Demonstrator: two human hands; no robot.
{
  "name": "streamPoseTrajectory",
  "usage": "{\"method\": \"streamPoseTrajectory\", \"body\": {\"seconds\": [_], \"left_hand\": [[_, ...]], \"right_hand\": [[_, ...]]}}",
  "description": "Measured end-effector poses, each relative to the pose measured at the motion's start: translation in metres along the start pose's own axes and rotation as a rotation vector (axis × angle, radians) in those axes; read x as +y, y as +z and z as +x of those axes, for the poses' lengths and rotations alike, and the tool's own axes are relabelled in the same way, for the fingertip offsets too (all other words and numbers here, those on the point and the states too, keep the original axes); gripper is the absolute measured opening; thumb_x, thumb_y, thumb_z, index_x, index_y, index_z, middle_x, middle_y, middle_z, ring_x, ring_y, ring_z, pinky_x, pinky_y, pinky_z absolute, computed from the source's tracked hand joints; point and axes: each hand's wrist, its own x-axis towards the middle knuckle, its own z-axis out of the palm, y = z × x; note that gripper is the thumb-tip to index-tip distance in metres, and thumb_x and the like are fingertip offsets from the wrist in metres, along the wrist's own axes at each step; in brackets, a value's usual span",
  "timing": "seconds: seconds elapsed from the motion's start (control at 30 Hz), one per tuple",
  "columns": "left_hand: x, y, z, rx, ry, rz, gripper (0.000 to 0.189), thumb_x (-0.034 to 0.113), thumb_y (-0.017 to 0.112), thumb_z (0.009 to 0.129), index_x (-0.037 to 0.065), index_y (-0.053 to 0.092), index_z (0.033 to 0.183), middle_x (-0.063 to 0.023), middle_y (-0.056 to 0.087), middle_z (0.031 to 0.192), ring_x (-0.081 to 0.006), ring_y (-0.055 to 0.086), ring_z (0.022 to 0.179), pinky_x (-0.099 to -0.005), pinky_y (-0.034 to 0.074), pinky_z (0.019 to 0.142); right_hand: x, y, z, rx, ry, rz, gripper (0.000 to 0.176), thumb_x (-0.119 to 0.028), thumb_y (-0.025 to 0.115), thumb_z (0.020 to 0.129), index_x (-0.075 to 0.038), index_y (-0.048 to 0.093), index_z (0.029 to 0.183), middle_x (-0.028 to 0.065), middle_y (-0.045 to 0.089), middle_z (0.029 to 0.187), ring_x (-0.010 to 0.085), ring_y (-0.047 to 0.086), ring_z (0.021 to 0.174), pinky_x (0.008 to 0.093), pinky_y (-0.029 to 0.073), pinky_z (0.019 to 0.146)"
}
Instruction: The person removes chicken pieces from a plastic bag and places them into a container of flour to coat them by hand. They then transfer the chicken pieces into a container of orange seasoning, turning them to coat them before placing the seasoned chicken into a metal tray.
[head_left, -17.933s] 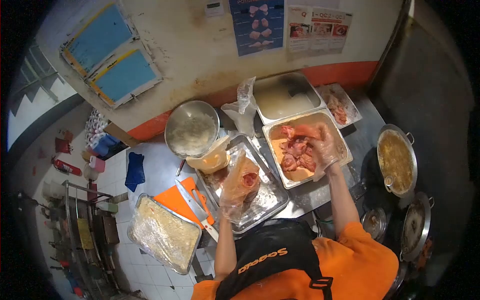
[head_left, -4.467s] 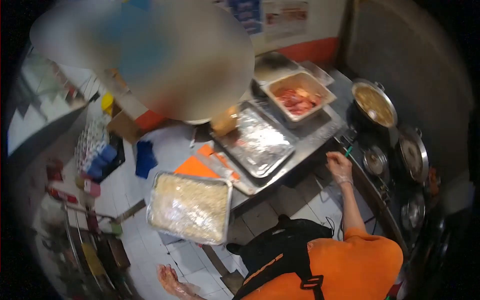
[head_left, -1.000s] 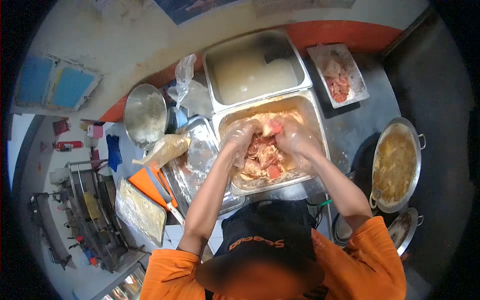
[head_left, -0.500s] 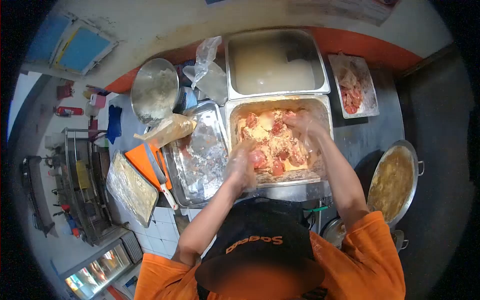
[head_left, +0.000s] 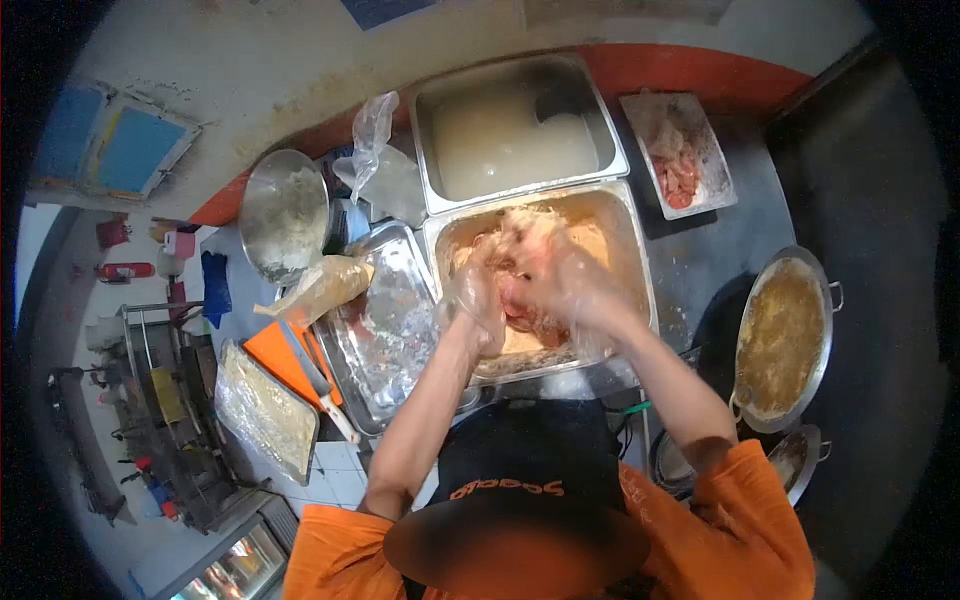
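A deep metal pan (head_left: 646, 300) holds pieces of raw meat (head_left: 522, 312) coated with pale orange flour (head_left: 590, 238). Both my hands are inside it and seem to wear clear plastic gloves. On the pan's left side, my left hand (head_left: 476, 298) curls against the meat, its fingers closed on some pieces. From the right, my right hand (head_left: 580, 285) reaches over the same heap, touching it; motion smears its fingers. Between the hands the meat is bunched together, and part of it is hidden behind them.
Behind stands a metal pan of cloudy liquid (head_left: 520, 150). To the left are a floury tray (head_left: 390, 330), a flour bowl (head_left: 285, 215), a knife (head_left: 312, 370) on an orange board (head_left: 268, 350). To the right are a small meat tray (head_left: 715, 165) and a wide pan of oil (head_left: 785, 335).
My hands have come closer together, the right one moving left over the meat. The meat is now bunched toward the pan's middle and left, baring flour on the right. The whole view has shifted slightly.
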Motion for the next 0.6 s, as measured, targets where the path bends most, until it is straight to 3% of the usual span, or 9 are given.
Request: {"method": "streamPoseTrajectory", "body": {"seconds": [0.07,0.1,0.13,0.2,0.3,0.4,0.43,0.5,0.6], "left_hand": [[-0.007,0.004,-0.012,0.214,-0.011,-0.129,0.067,0.062,0.044,0.099,0.012,0.051,0.143,-0.0144,0.057,0.137,-0.029,0.058,0.122,-0.0496,0.051,0.099],[0.004,0.041,-0.042,0.241,0.021,-0.047,0.069,0.061,0.035,0.101,0.012,0.042,0.149,-0.0132,0.052,0.144,-0.028,0.049,0.133,-0.0487,0.043,0.109],[-0.006,0.032,-0.044,0.247,0.017,-0.053,0.069,0.061,0.035,0.101,0.012,0.042,0.149,-0.0132,0.052,0.144,-0.028,0.049,0.133,-0.0487,0.043,0.109],[-0.028,0.004,-0.037,0.218,0.143,-0.084,0.07,0.061,0.033,0.101,0.012,0.037,0.151,-0.0144,0.05,0.145,-0.0294,0.05,0.133,-0.0505,0.044,0.109],[-0.026,-0.009,-0.023,0.259,0.023,-0.181,0.075,0.065,0.039,0.098,0.011,0.038,0.15,-0.0155,0.052,0.142,-0.0309,0.056,0.125,-0.0518,0.049,0.101],[-0.031,-0.018,0.004,0.285,0.096,-0.114,0.079,0.071,0.043,0.095,0.009,0.045,0.144,-0.0151,0.059,0.132,-0.031,0.063,0.114,-0.0509,0.056,0.091],[-0.027,-0.007,0.007,0.335,0.036,-0.141,0.073,0.065,0.04,0.096,0.009,0.046,0.143,-0.0158,0.06,0.131,-0.0317,0.062,0.115,-0.0526,0.054,0.093],[-0.022,-0.002,0.011,0.363,-0.013,-0.156,0.068,0.06,0.038,0.098,0.009,0.048,0.141,-0.0165,0.06,0.131,-0.0324,0.062,0.116,-0.0544,0.053,0.096],[-0.039,-0.026,0.023,0.287,-0.028,-0.094,0.063,0.058,0.041,0.095,0.009,0.053,0.133,-0.0137,0.065,0.12,-0.0286,0.065,0.108,-0.0494,0.057,0.086]], "right_hand": [[-0.021,-0.023,-0.025,-0.055,0.006,-0.092,0.097,-0.053,0.071,0.081,0.013,0.038,0.145,0.0284,0.061,0.129,0.0371,0.061,0.119,0.0405,0.049,0.105],[-0.024,-0.027,-0.03,-0.11,0.009,-0.167,0.098,-0.054,0.07,0.083,0.012,0.035,0.147,0.029,0.06,0.13,0.0375,0.061,0.12,0.0409,0.048,0.106],[-0.012,-0.029,-0.022,-0.119,0.011,-0.168,0.098,-0.054,0.07,0.083,0.012,0.035,0.147,0.029,0.06,0.13,0.0375,0.061,0.12,0.0409,0.048,0.106],[0.036,-0.032,0.016,0.016,0.073,0.164,0.102,-0.061,0.079,0.075,0.011,0.046,0.138,0.0324,0.059,0.131,0.0354,0.058,0.124,0.0392,0.045,0.106],[0.106,0.01,0.1,-0.04,0.21,-0.05,0.121,-0.079,0.067,0.072,0.007,0.035,0.15,0.0299,0.048,0.146,0.0388,0.052,0.133,0.0414,0.043,0.111],[0.105,0.059,0.114,-0.094,0.097,-0.054,0.13,-0.085,0.067,0.066,0.008,0.034,0.15,0.0306,0.042,0.15,0.0392,0.043,0.14,0.0409,0.038,0.115],[0.1,0.056,0.112,-0.211,0.155,-0.022,0.127,-0.082,0.067,0.069,0.009,0.031,0.151,0.0306,0.038,0.153,0.0394,0.035,0.145,0.0407,0.032,0.119],[0.079,0.051,0.086,-0.157,0.137,0.007,0.123,-0.078,0.067,0.072,0.009,0.031,0.151,0.03,0.036,0.154,0.0392,0.034,0.146,0.04,0.031,0.119],[0.023,0.004,0.04,-0.162,0.091,-0.142,0.109,-0.064,0.069,0.079,0.003,0.027,0.155,0.0266,0.034,0.157,0.0401,0.035,0.145,0.0393,0.03,0.12]]}}
